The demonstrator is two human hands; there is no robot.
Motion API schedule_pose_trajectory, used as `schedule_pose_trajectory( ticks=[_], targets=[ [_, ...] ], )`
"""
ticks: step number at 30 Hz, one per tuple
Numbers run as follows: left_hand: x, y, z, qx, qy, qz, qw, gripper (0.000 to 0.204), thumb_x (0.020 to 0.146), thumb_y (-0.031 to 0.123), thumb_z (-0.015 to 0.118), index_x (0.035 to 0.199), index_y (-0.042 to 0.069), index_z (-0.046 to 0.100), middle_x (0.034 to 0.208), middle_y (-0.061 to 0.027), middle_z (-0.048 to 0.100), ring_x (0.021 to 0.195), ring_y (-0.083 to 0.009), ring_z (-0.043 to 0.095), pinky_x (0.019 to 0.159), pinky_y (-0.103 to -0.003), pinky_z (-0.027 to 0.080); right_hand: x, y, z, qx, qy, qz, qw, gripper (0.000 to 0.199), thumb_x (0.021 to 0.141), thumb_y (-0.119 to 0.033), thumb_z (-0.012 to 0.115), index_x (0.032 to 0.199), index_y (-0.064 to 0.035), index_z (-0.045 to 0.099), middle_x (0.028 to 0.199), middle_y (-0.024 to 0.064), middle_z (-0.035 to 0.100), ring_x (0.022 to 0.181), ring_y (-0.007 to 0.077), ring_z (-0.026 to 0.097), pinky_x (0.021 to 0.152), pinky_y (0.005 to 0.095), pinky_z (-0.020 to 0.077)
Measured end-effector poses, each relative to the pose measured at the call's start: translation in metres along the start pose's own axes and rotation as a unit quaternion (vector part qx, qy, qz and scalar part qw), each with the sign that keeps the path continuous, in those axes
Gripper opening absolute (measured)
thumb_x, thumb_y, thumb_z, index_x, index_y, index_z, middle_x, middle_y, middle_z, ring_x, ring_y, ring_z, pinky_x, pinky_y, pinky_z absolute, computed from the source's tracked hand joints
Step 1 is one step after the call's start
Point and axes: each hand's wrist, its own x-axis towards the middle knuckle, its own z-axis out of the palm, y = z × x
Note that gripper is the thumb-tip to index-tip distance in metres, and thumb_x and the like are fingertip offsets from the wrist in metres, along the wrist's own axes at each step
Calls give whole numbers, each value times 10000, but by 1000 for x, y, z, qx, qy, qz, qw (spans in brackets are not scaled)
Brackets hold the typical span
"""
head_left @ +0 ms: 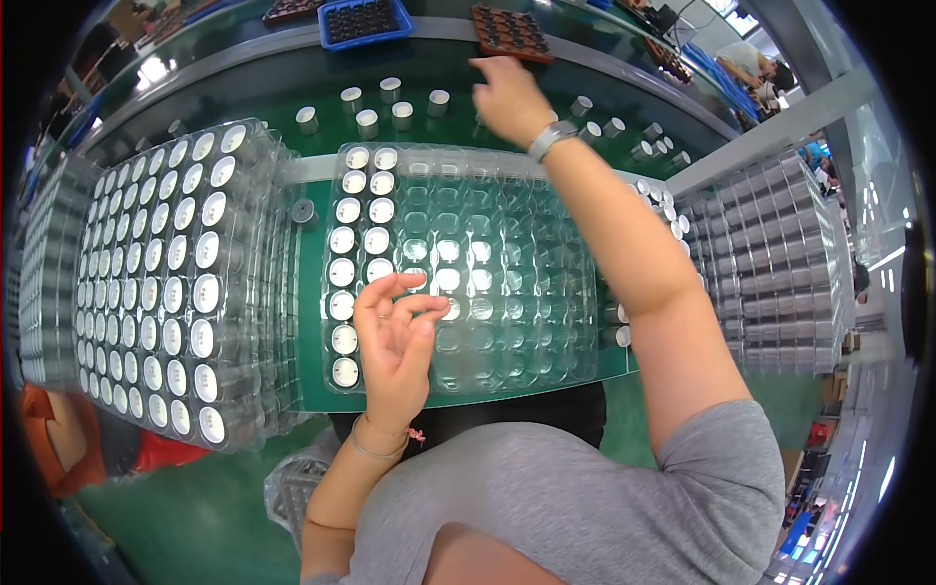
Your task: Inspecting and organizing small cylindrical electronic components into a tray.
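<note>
My left hand [395, 336] is palm up over the clear plastic tray [531, 322], its fingers loosely bent and apart, holding nothing. Two columns at the tray's left carry white-topped round parts [342, 240], the nearest to that hand; part of the second column is hidden behind it. My right hand [514, 102] reaches far out over the green conveyor belt [273, 146]. Its thumb and forefinger are apart, and no part shows between them. Several silvery cylinders with white tops [402, 115] stand on the belt to its left, others [592, 131] to its right.
A tall stack of filled clear trays [161, 292] stands at left, another tray stack [765, 268] at right. Beyond the belt lie a blue tray [363, 21] and a brown tray [512, 31] of dark parts. A small grey disc [303, 210] sits beside the tray. A person [751, 66] is at far right.
</note>
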Motion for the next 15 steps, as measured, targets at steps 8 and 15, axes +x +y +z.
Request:
schedule_pose_trajectory(
  ticks=[8,15],
  targets=[
    [-3,0,-3,5,14,-17,1000,443,936,38,498,1346,48,331,1216,-161,476,976,-217,590,888,-375,506,-23,61,-36,-44,-321,-4,946,535,821,-286,658,1314,-177,481,1323,161,450,1239,340,458,1035,433,391],
    [1,0,-2,4,3,-43,999,403,944,27,477,1326,43,350,1144,-138,528,965,-197,588,899,-383,500,-22,71,-15,21,-282,-30,959,350,875,-143,637,1201,-78,525,1208,164,545,1129,345,534,977,382,432]
  ],
)
